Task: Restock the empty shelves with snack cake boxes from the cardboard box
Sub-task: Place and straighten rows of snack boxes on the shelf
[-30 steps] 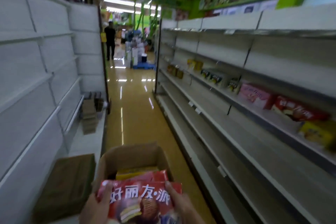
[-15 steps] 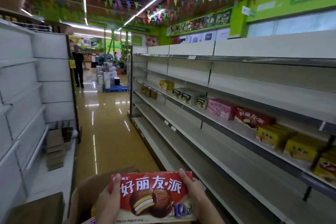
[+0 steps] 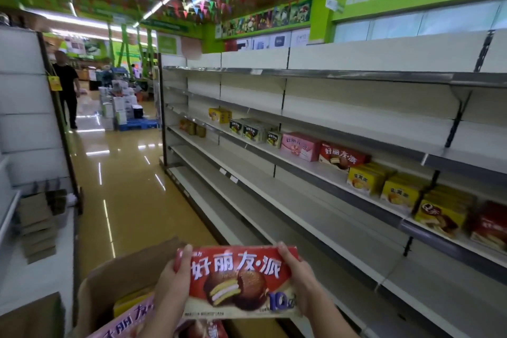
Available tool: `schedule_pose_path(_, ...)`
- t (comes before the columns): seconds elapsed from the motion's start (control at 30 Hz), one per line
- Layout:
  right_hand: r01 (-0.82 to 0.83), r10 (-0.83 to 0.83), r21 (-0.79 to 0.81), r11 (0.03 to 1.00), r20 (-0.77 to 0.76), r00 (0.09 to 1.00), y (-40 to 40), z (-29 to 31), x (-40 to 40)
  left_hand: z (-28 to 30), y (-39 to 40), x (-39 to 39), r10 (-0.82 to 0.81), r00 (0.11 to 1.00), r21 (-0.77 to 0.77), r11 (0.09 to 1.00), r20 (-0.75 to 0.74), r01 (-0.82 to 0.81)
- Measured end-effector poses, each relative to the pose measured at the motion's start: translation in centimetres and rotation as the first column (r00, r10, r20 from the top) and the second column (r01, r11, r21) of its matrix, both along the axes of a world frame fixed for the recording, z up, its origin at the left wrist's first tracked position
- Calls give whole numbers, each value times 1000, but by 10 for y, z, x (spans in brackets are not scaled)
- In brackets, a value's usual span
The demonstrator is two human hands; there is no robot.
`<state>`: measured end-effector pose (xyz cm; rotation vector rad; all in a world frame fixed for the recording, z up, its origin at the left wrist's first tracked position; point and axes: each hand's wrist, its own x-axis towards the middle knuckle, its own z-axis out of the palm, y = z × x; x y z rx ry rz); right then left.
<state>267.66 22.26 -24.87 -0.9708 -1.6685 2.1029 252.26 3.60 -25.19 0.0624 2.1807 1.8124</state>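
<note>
1. My left hand [image 3: 171, 281] grips the left edge of a red snack cake box [image 3: 238, 282], fingers curled over its top.
2. My right hand [image 3: 297, 280] grips the right edge of that box, which I hold face-up between both hands.
3. Just below my hands, the cardboard box [image 3: 109, 285] stands open with a pink box [image 3: 129, 320] inside.
4. Beyond my right hand, the shelves [image 3: 315, 217] carry a row of boxes; the lower ones are bare.

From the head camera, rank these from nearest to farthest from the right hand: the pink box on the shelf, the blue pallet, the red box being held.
1. Red box: in the right hand itself.
2. Pink box: middle shelf, right.
3. Blue pallet: far down the aisle, left.
</note>
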Motion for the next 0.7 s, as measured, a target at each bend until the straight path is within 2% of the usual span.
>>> schedule_pose_path(0.17,162,-161,-39,986,28,987,24,2,29,-4,37,13,-249,968,-60,966,25,250)
schedule_pose_path(0.33,316,-316,53,947,8,949,51,14,59,3,89,39,-338,930,16,941,148,339)
schedule_pose_path(0.4,335,-335,36,941,-25,942,69,15,72,8,114,45,-345,929,50,939,132,341)
schedule_pose_path(0.53,305,-308,-134,943,2,951,121,13,95,11,165,56,-319,941,96,946,115,309)
schedule_pose_path(0.7,254,-248,-122,960,59,967,188,14,124,11,232,83,-353,925,197,926,143,322)
